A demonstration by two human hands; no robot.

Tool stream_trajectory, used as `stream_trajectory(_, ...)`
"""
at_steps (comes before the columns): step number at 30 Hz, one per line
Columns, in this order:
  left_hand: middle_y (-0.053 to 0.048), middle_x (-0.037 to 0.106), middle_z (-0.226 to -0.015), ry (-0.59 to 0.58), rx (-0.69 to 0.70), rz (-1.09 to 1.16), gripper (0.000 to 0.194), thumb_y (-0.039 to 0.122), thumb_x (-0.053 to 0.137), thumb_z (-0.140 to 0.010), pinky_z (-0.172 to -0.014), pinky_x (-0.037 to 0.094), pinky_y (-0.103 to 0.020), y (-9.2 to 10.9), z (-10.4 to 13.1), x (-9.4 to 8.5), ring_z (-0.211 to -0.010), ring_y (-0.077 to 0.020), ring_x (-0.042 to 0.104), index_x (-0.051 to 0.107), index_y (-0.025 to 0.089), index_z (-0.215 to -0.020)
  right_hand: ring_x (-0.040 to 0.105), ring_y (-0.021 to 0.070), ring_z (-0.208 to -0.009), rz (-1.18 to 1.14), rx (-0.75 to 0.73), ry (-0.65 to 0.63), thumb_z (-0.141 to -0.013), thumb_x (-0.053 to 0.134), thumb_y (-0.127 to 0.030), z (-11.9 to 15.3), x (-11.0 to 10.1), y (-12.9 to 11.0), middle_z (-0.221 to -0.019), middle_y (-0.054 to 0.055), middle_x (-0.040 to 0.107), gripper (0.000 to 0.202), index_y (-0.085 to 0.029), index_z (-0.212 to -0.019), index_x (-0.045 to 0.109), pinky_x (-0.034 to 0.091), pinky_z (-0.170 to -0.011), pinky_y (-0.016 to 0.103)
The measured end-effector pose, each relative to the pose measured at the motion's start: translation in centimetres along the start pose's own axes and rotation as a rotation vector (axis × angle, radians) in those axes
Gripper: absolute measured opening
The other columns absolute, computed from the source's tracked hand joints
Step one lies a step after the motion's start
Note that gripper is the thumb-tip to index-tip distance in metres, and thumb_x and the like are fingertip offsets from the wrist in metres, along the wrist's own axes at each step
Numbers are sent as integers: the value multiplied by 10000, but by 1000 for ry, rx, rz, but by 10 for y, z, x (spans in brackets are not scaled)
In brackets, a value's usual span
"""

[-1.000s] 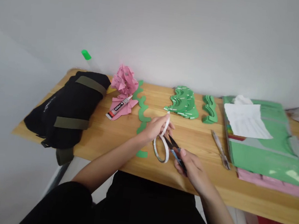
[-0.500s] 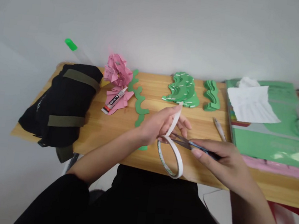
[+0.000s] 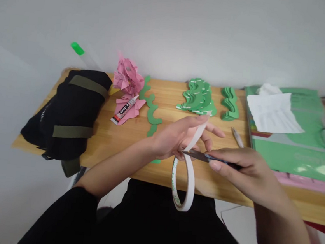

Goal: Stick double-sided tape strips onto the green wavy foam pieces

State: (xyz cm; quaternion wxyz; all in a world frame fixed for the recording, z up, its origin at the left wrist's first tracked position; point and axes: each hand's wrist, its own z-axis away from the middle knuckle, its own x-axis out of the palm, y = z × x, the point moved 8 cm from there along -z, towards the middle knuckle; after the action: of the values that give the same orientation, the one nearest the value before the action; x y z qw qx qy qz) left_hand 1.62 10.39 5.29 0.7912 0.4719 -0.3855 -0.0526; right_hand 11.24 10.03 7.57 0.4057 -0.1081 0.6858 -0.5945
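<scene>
My left hand grips a roll of white double-sided tape, whose ring hangs below the fingers. A pulled-out strip of the tape slants up to my thumb tip. In my right hand is a pair of scissors with blades that look closed across the tape, just above the ring. Whether the strip is cut through I cannot tell. Behind my hands lie a pile of wavy green paper pieces with white strips and a smaller stack of green pieces.
A black bag lies at the left. Near it are crumpled pink paper, a glue tube and a green paper chain. At the right, a pen lies beside a green packet topped by white tissue.
The scissor blades have closed across the tape. The roll has swung lower and turned more edge-on, and the strip's free end with my left fingers has shifted slightly right.
</scene>
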Motion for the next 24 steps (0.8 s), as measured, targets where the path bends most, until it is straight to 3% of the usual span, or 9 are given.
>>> stream_trajectory(5, -20, 542, -795, -6, 18, -3, 619, 690, 452, -827, -370, 199, -202, 2, 0, 0, -426, -46, 381, 589, 142, -1080, 283, 76, -507, -27, -7, -13, -923, 584, -396, 0, 1, -4, -559, -42, 330, 406, -163, -592, 594, 254, -432, 214)
stream_trajectory(10, -21, 547, -794, -36, 39, -3, 673, 730, 403, -824, -353, 185, -207, 3, 1, 0, -406, -54, 383, 586, 141, -1095, 337, 87, -521, -8, -1, 6, -929, 568, -431, 0, 1, -3, -552, -23, 425, 406, -159, -662, 707, 294, -456, 222)
stream_trajectory(17, -23, 551, -811, -52, 61, 13, 771, 820, 355, -788, -343, 143, -210, 6, 1, 0, -383, -47, 340, 577, 155, -1107, 398, 98, -478, 58, -1, 104, -906, 585, -483, 3, -13, -3, -559, -11, 559, 352, -221, -947, 816, 324, -420, 221)
stream_trajectory(24, -12, 524, -809, -58, 46, 35, 778, 845, 349, -759, -340, 126, -203, 5, 0, 0, -395, -54, 359, 555, 172, -1091, 483, 118, -473, 139, -5, 105, -885, 607, -514, 20, -29, -3, -543, 10, 614, 367, -223, -818, 819, 386, -422, 227)
